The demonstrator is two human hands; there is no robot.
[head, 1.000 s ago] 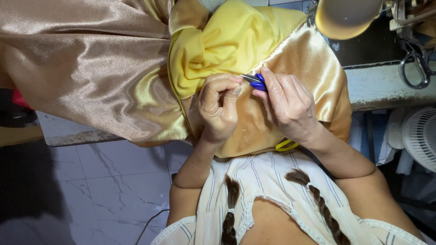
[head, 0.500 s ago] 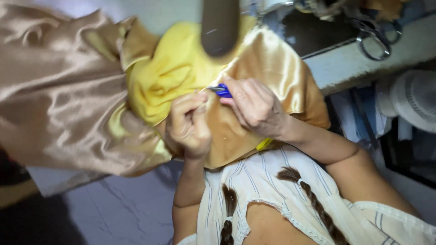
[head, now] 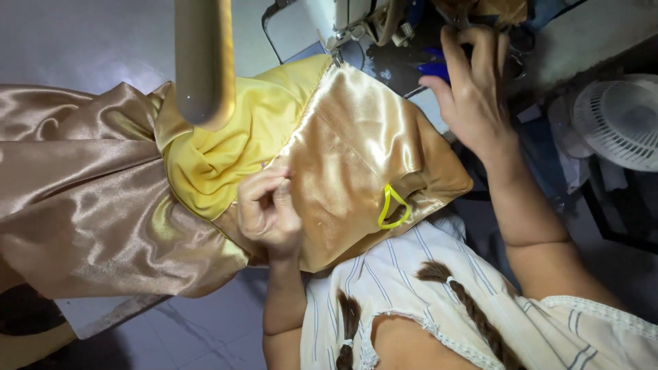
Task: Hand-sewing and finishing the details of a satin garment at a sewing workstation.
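Floor: pale marbled tiles, dim.
Furniture: sewing machine table, grey top.
Appliance: white fan, right side.
Light: glare from above.

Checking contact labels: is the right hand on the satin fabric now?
No. The right hand is up by the sewing machine, off the satin fabric; only the left hand pinches it.

Two hands are at work: the left hand and the right hand. There are two cloths, one gold satin cloth and one yellow cloth. One yellow loop, one fan, one sewing machine.
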